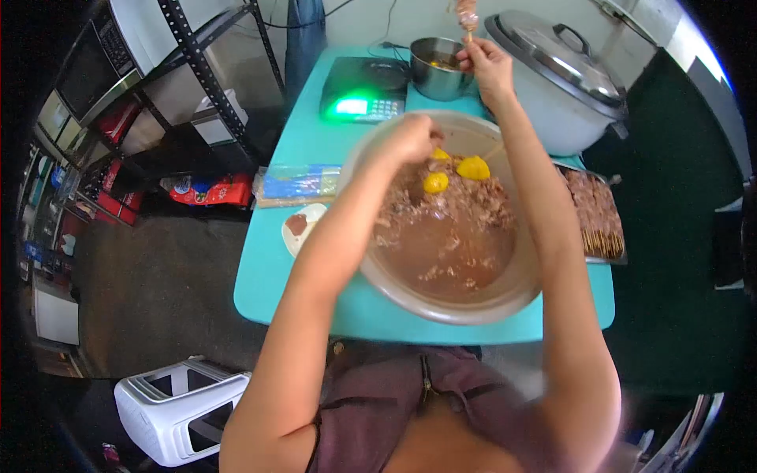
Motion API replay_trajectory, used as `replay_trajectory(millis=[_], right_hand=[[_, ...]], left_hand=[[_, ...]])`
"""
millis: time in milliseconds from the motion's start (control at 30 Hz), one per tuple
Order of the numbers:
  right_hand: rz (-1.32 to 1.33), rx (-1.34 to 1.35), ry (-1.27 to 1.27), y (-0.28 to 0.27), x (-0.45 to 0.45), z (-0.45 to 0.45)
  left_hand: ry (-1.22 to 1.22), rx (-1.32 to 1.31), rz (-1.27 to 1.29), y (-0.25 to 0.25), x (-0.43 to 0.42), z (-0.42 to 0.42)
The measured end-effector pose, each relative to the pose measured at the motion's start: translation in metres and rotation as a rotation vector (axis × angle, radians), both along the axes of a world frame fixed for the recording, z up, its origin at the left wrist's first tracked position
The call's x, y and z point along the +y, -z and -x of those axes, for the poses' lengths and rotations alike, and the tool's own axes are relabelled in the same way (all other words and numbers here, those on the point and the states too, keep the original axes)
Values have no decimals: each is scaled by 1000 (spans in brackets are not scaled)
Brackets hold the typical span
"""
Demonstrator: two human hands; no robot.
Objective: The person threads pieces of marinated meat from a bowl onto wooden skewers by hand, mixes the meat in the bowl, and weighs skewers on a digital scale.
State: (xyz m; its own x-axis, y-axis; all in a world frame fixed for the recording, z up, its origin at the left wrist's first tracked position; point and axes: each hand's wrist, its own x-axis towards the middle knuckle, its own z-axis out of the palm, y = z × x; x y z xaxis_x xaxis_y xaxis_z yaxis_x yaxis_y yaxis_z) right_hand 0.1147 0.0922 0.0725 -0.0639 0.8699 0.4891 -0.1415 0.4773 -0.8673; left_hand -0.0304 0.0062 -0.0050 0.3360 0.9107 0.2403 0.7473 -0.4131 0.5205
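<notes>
A large pale basin [449,313] of raw meat pieces in brownish liquid stands on the turquoise table, with yellow citrus pieces [473,168] on the meat. My right hand [486,67] is raised beyond the basin's far right side, its fingers closed on a skewer of meat [467,16] held upright. Over the basin's far left part is my left hand [414,138], blurred, fingers bent down towards the meat; what it may hold is hidden. A tray of skewered meat [593,213] lies to the right of the basin, partly behind my right forearm.
A lit digital scale [367,91] and a steel pot [434,81] stand at the back. The big lidded cooker [552,79] is at the back right. On the left are plastic packets [300,183], a small white dish [313,214] and, on the floor, a white stool [169,402].
</notes>
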Motion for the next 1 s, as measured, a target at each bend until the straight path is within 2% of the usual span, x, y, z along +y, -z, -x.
replay_trajectory(millis=[100,167,267,333,400,467,533,600,633,667,733,867,933,967,1000], right_hand=[[18,1,-136,-1,-40,-41],[178,-50,-209,10,-75,-61],[314,-137,-185,25,-126,-78],[382,-102,-195,33,-155,-84],[446,-63,-216,42,-172,-89],[479,-20,-251,60,-178,-94],[469,-62,-276,73,-177,-98],[310,-201,-136,79,-175,-102],[265,-286,-9,79,-176,-100],[269,-282,-7,80,-176,-101],[132,-457,189,80,-173,-102],[167,-430,215,84,-172,-103],[55,-526,279,81,-174,-103],[56,-526,283,80,-175,-103],[82,-541,279,79,-176,-102]], left_hand=[[28,-31,45,-2,0,8],[29,-15,71,-1,-3,8],[76,14,63,4,3,5],[78,21,22,4,2,-1],[68,40,39,-2,-6,-10],[181,105,17,-10,-15,-16],[180,174,125,-24,-32,-23],[363,370,260,-27,-43,-24],[401,376,322,-21,-49,-20],[404,379,325,-17,-56,-17],[502,654,372,-16,-79,-15],[412,762,398,2,-97,0],[473,733,286,15,-96,8],[476,734,284,25,-95,9],[488,808,170,31,-97,7]])
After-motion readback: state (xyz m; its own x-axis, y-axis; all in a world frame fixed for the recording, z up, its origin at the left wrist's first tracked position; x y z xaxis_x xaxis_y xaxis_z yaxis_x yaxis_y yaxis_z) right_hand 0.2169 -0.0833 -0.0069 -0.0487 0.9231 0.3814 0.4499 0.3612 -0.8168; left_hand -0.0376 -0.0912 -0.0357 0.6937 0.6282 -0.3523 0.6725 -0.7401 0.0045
